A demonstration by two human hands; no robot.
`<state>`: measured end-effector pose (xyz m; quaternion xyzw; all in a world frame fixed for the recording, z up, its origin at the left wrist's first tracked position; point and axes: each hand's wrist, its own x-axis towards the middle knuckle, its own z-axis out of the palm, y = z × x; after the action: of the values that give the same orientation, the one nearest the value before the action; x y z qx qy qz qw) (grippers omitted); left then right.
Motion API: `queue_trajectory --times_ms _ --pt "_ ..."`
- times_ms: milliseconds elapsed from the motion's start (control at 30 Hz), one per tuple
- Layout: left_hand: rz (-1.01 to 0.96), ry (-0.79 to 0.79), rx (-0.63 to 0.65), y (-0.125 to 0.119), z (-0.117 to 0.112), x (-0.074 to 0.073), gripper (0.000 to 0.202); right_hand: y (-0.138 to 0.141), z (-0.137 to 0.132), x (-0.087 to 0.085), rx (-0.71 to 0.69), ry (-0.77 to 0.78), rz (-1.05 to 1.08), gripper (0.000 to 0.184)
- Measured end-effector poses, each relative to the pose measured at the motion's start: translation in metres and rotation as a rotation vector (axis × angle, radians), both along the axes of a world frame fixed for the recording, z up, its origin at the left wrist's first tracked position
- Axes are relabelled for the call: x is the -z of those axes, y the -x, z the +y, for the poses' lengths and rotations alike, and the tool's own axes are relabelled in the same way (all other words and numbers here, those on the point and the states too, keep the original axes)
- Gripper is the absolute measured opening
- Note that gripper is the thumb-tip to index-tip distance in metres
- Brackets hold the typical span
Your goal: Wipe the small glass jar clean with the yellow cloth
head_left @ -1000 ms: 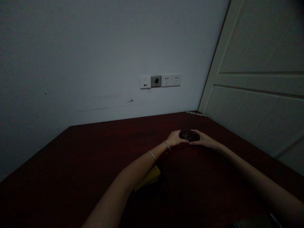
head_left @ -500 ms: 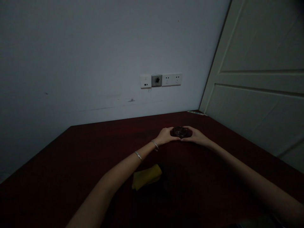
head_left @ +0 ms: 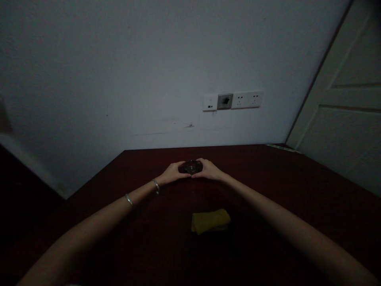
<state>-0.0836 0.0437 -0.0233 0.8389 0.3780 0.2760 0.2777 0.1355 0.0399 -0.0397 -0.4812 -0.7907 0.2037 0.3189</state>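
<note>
A small round dish of clear glass [head_left: 192, 169] is on the dark red table [head_left: 143, 163], near the wall. My left hand [head_left: 173, 172] curves around its left side, and my right hand [head_left: 209, 170] grips the right side. The thumbs almost meet at the dish's near edge. Dim light hides the finer detail of the glass. A folded yellow cloth [head_left: 210, 221] lies nearer to me, between my forearms, with neither hand touching it. Two silver bangles are on my left forearm.
Behind the table stands a pale wall with a row of sockets [head_left: 245, 100]. A white panelled door [head_left: 348, 135] rises at the right. A thin pale strip [head_left: 282, 148] lies by the table's far right corner. The table's left edge drops off into darkness.
Both hands have moved left with the glass dish, from below the right-hand socket to left of the whole socket row. My view has turned left. The yellow cloth has stayed in place.
</note>
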Motion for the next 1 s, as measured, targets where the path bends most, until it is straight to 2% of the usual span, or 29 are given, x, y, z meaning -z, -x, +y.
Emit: queue_trajectory --times_ms 167,333,833,1000 --pt "0.041 0.026 -0.08 0.051 -0.004 0.008 0.063 0.053 0.012 0.013 -0.047 0.027 -0.035 0.081" --pt "0.077 0.049 -0.102 0.076 -0.006 0.012 0.066 0.078 0.013 0.02 -0.052 0.048 -0.07 0.08" --pt "0.08 0.084 -0.053 0.093 -0.004 0.021 0.065 0.096 0.003 0.025 -0.008 0.044 -0.137 0.077" --pt "0.076 0.072 -0.079 0.095 -0.002 0.027 0.068 0.098 0.001 0.024 -0.004 0.039 -0.144 0.076"
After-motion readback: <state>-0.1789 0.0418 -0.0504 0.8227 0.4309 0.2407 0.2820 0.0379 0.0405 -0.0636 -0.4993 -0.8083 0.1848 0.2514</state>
